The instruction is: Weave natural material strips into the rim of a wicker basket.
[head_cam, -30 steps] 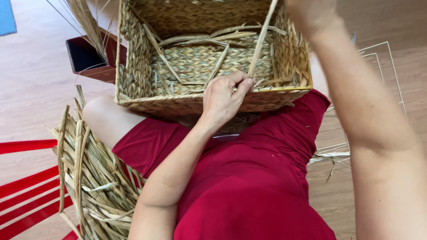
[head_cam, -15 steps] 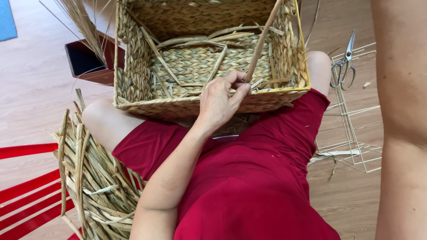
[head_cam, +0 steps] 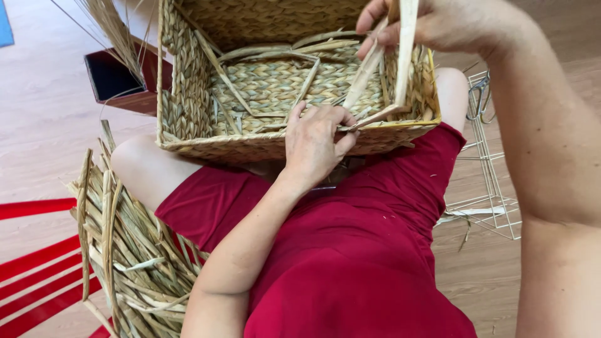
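Note:
A rectangular woven straw basket (head_cam: 188, 131) rests on my lap, over my red clothing. My left hand (head_cam: 318, 141) presses on the basket's near rim, its fingers pinching the lower end of a flat straw strand (head_cam: 369, 69). My right hand (head_cam: 438, 25) is up at the far right of the basket, shut on the upper part of the same strand, which folds back down as a second pale strip (head_cam: 405, 53). Loose strand ends lie across the basket's woven bottom.
A bundle of woven straw (head_cam: 119, 250) lies beside my left thigh. A dark red box (head_cam: 119, 81) with dry stalks stands on the wooden floor behind. A white wire frame (head_cam: 488, 188) and scissors (head_cam: 479, 97) lie at the right. Red slats (head_cam: 37, 263) show at the lower left.
My right hand has come down into view and now grips the strand above the basket. The view has shifted slightly; my left hand stays at the near rim.

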